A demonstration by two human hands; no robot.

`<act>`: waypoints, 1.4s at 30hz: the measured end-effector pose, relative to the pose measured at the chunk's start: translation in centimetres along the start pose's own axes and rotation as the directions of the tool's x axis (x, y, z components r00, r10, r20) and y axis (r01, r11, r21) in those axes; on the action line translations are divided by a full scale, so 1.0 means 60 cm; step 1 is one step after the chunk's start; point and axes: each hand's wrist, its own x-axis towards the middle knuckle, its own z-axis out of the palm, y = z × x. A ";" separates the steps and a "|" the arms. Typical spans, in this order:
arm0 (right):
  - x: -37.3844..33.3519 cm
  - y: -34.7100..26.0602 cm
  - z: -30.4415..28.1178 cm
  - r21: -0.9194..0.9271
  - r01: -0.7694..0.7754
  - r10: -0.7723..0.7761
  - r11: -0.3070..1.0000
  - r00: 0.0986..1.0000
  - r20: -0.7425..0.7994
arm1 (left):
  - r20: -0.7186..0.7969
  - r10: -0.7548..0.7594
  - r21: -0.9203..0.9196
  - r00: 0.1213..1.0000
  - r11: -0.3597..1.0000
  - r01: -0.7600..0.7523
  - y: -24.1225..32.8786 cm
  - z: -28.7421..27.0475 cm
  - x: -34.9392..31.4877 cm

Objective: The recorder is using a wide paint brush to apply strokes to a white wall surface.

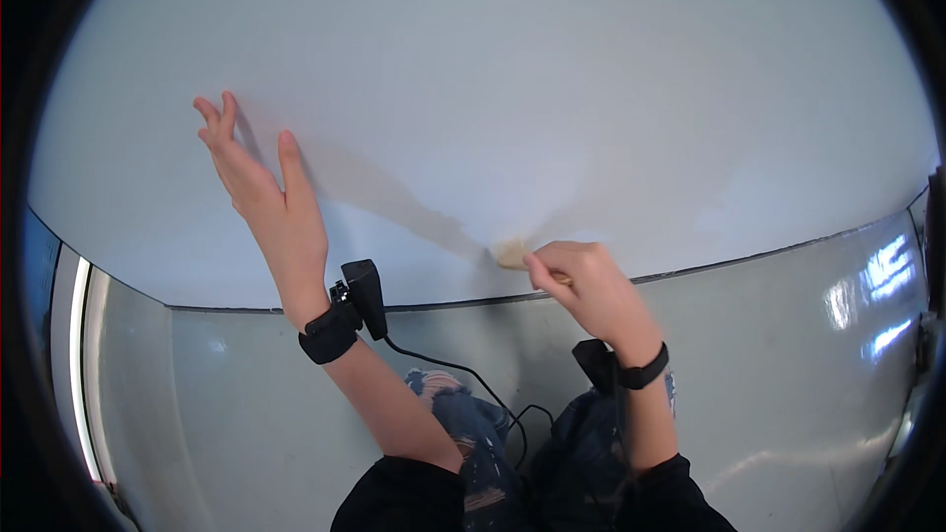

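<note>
My right hand (pixel 588 286) is closed around the handle of a small brush (pixel 509 253). The brush has pale, cream-coloured bristles, and most of its wooden-looking handle is hidden by my fingers. Its bristles point left and lie at or just above the white surface (pixel 473 118), close to the near edge; whether they touch it I cannot tell. Farther left, my left hand (pixel 266 182) is over the same surface, with its fingers spread and nothing in it. Shadows from both arms fall across the white.
A dark line (pixel 493 301) marks the surface's near edge. Below it lies a shiny grey-green floor (pixel 286 404). Each wrist wears a black strap with a small black device (pixel 365 298), and a black cable (pixel 443 363) hangs from the left one. My legs in torn jeans (pixel 483 433) are beneath.
</note>
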 end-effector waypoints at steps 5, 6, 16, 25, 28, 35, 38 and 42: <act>-0.014 -0.014 -0.025 0.055 -0.020 0.018 0.998 1.000 0.021 | 0.020 -0.034 0.024 0.999 0.999 0.034 0.001 0.001 -0.002; -0.023 -0.036 -0.050 0.169 -0.058 0.064 0.984 0.998 -0.027 | 0.018 -0.034 0.025 0.999 0.999 0.033 0.002 -0.001 -0.002; -0.065 -0.082 -0.124 -0.118 0.297 -0.318 0.948 0.843 -0.433 | 0.010 0.006 0.014 1.000 1.000 -0.006 -0.003 0.001 -0.003; -0.026 -0.027 -0.051 0.007 -0.044 0.045 0.999 0.995 -0.090 | 0.009 -0.010 0.020 1.000 1.000 0.010 -0.005 0.006 -0.005; -0.017 0.023 -0.024 -0.064 -0.090 0.096 0.994 0.992 0.083 | 0.013 -0.027 0.023 1.000 0.999 0.026 -0.004 0.006 -0.004; -0.065 -0.070 -0.123 0.124 -0.024 0.047 0.992 0.982 -0.181 | 0.039 -0.002 0.050 0.999 0.999 0.000 -0.004 0.004 -0.005; -0.076 -0.070 -0.144 0.025 0.316 -0.262 0.948 0.827 -0.497 | 0.011 0.024 0.039 1.000 0.999 -0.024 -0.006 0.005 -0.003; -0.068 -0.065 -0.140 -0.148 0.373 -0.380 0.916 0.686 -0.621 | -0.009 0.025 0.039 1.000 0.999 -0.024 -0.007 0.011 -0.005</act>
